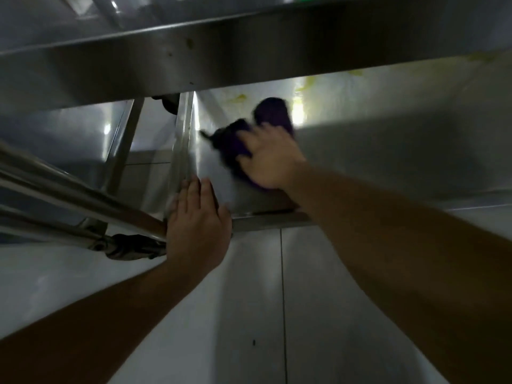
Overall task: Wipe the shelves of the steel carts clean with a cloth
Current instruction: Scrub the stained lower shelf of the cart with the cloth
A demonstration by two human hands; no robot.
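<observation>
Head view, w/ the camera low & looking under a steel cart. The right hand lies flat on a dark purple cloth & presses it down on the lower shelf of the cart. The fingers are spread out over the cloth, not curled round it. The hand & cloth are blurry, so I can't tell more about the grip. The cloth sits near the left end of the shelf, close to the upright steel post. Part of the cloth sticks out past the fingertips, toward the back of the shelf.

The left hand rests on the front left corner of the same shelf. Its fingers are straight & close together, lying flat on the steel, w/ the thumb down over the front edge. It holds nothing.

Yellow smears show on the shelf behind the cloth, & more farther right near the back. A bright patch of light sits there too.

The upper shelf runs across the top, big & gray, w/ a few small dark spots on its rim.

On the left, round steel bars slant down toward the left hand. A wheel bracket shows just below them.

Below it all is a pale tiled floor w/ thin seams & a tiny dark speck.
</observation>
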